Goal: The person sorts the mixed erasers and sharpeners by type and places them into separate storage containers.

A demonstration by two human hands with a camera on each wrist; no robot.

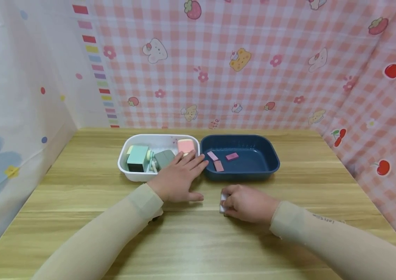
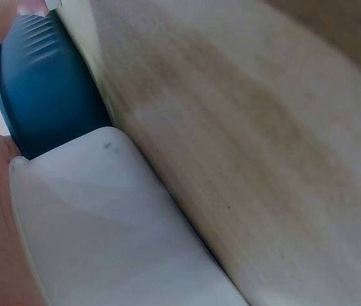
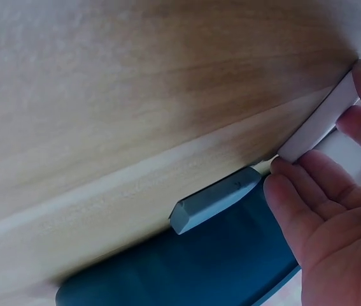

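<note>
My left hand [image 1: 180,177] reaches over the right end of the white bin [image 1: 136,177], its fingers straight and spread. Under and beside it in that bin lie a mint-green box [image 1: 138,155], a grey-green piece [image 1: 164,158] and a pink block [image 1: 185,146]. On the wooden table, in front of the navy bin [image 1: 243,175], my right hand [image 1: 250,204] pinches a flat white bar [image 3: 320,118] between thumb and fingers. The right wrist view also shows a blue-grey bar [image 3: 215,201] near the navy bin; the right hand hides it in the head view.
Inside the navy bin are a lilac piece [image 1: 212,156], a salmon-pink piece [image 1: 218,166] and a magenta piece [image 1: 232,156]. The two bins stand side by side towards the back of the table [image 1: 191,245]. Patterned cloth [image 1: 219,77] hangs behind and at both sides.
</note>
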